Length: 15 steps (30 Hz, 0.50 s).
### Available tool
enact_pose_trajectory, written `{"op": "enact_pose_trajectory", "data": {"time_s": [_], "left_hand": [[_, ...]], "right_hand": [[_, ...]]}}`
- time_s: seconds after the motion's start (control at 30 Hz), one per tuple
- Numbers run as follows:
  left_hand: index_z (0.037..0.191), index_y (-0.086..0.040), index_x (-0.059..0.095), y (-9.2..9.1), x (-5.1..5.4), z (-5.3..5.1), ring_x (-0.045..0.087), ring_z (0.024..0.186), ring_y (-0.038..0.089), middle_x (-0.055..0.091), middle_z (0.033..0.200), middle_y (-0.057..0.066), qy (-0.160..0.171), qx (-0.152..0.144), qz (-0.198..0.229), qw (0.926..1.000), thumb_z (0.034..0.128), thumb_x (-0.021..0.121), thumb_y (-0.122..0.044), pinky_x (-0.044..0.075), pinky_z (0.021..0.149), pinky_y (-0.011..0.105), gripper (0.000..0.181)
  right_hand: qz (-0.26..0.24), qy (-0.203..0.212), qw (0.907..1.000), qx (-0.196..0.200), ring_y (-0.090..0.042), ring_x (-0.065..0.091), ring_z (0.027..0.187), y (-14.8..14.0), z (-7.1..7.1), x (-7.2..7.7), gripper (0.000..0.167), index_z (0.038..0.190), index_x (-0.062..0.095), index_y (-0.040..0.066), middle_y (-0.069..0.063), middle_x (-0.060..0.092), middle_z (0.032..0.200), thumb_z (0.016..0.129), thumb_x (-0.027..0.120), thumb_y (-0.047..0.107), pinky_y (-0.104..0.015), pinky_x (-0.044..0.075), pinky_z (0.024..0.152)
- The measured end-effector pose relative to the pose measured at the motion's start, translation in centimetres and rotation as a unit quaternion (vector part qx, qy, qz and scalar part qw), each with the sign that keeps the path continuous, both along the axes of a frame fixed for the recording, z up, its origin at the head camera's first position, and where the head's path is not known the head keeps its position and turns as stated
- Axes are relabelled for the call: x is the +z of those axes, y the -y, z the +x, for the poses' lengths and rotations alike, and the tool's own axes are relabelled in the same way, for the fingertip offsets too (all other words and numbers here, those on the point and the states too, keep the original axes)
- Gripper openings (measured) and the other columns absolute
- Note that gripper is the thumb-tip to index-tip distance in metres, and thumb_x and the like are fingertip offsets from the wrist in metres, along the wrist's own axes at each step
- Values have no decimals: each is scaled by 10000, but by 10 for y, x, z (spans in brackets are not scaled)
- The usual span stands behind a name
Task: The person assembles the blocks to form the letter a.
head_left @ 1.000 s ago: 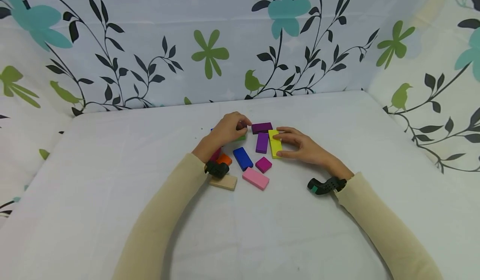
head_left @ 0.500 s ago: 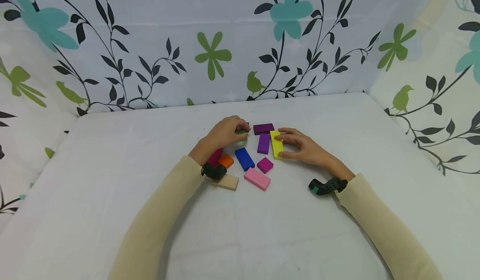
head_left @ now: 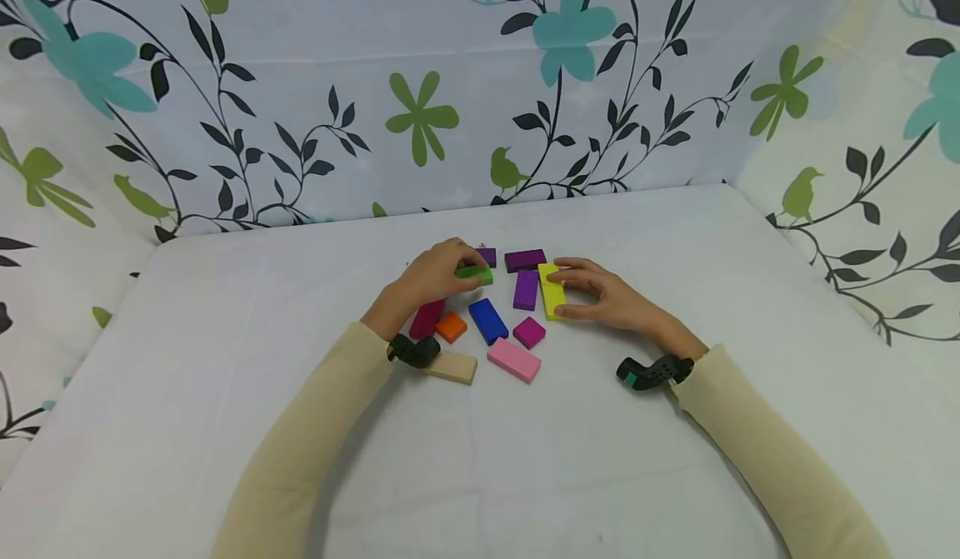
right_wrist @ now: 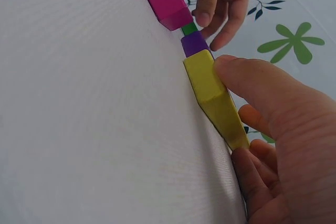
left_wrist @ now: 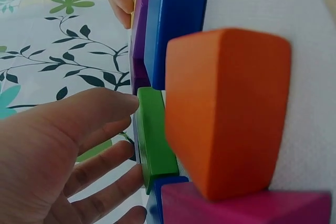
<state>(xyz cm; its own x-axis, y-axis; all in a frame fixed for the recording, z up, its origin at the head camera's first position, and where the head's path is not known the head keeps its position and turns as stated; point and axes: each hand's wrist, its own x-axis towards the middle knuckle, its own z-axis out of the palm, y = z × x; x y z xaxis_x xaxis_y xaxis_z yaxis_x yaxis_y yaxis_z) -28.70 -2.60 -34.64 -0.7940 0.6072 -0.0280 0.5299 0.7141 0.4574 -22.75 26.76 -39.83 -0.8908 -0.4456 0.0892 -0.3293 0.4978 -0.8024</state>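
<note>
In the head view, my left hand point(head_left: 437, 272) bends over a green block point(head_left: 480, 276). Thumb and fingers reach to both sides of it. In the left wrist view, the thumb tip meets one end of the green block point(left_wrist: 156, 135), with fingertips along its side. My right hand point(head_left: 607, 295) spans a yellow block point(head_left: 551, 292); the right wrist view has the thumb on one end of the yellow block point(right_wrist: 210, 80) and fingertips at the other. A violet block point(head_left: 526, 290) lies beside the yellow one. Behind the left fingers sits another purple block point(head_left: 487, 257).
Around the hands on the white cloth lie a dark purple block point(head_left: 525, 260), a blue block point(head_left: 488, 321), a magenta block point(head_left: 529, 332), a pink block point(head_left: 513, 360), an orange block point(head_left: 452, 326), a crimson block point(head_left: 427, 319) and a beige block point(head_left: 453, 366). A patterned cloth hangs behind.
My left hand has drawn back to the left and nearer, off the purple block behind, and onto the green block. The right hand has stayed at the yellow block.
</note>
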Motion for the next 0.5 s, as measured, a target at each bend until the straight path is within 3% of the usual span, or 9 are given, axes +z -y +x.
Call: {"op": "enact_pose_trajectory", "data": {"time_s": [0.27,0.5], "left_hand": [[1307,-44,582,6,2,3,529,1174,282,583,1261,152,17,15,-232,9997,931,652,-231,424,1043,454,425],[1253,-42,625,10,1,1,542,1159,285,582,1251,158,169,74,-344,9992,928,625,-133,441,1034,431,337]], "right_hand": [[33,-22,10000,-12,-344,355,1393,-1,-1,0,524,1352,552,18,-130,303,1549,878,730,152,-489,310,1126],[50,-82,10000,-5,-335,314,1414,-1,-1,-1,518,1349,557,18,-137,312,1545,879,729,151,-494,303,1128]]}}
